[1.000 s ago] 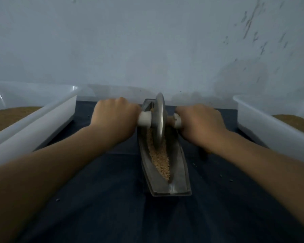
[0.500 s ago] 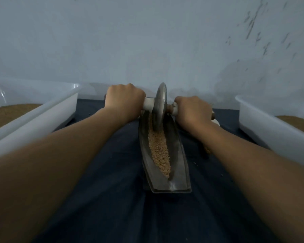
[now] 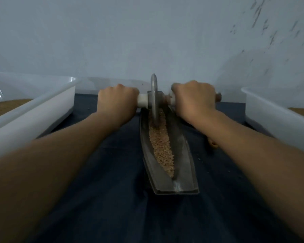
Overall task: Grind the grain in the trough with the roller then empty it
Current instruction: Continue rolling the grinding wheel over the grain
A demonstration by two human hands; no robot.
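1. A white tub (image 3: 33,109) stands at the left.
2. The left hand (image 3: 117,100), arm stretched forward, grips the roller's left handle.
3. The roller (image 3: 154,95) stands upright at the far end of the trough (image 3: 184,165), its disc in the grain (image 3: 162,148).
4. The right hand (image 3: 194,97) grips the right handle.
5. Another white tub (image 3: 274,118) stands at the right.

Dark blue cloth (image 3: 104,190) spread flat, reaching back to a pale wall. In the middle, lying lengthwise and pointing away, a narrow grey metal trough (image 3: 184,172). Along the left edge, a white left tub (image 3: 33,118); along the right edge, a white right tub (image 3: 270,120), both apart from the trough. To the right of the trough, a small brown object (image 3: 213,143), partly hidden, and a few pale specks (image 3: 198,157) scattered on the cloth.
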